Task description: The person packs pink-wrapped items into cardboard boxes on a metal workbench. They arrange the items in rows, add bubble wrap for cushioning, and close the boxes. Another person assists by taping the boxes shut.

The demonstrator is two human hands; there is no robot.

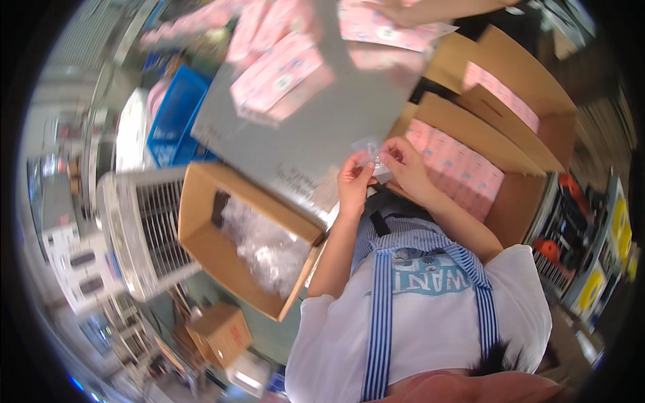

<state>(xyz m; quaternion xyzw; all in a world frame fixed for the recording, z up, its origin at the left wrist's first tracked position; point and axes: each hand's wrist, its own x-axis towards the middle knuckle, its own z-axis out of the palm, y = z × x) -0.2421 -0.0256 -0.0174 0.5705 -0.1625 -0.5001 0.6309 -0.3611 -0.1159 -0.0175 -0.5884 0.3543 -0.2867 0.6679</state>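
Both hands are raised close to my chest, at the near edge of a grey metal table point(282, 138). Between them is a small clear plastic piece point(371, 152), thin and see-through; its exact kind is too small to make out. My left hand point(355, 180) is closed, thumb and fingers pinching the piece's left side. Fingers of my right hand point(405, 163) are curled and pinch its right side. Left of my left arm, an open cardboard box point(201, 235) holds a heap of clear plastic pieces point(262, 245) like it.
Pink patterned packs point(281, 77) lie on the table's far left. A co-worker's hand point(396, 12) rests on another pink pack point(386, 32) at the far side. Open cartons point(517, 208) with rows of pink packs stand at my right. A blue bin point(178, 117) stands left.
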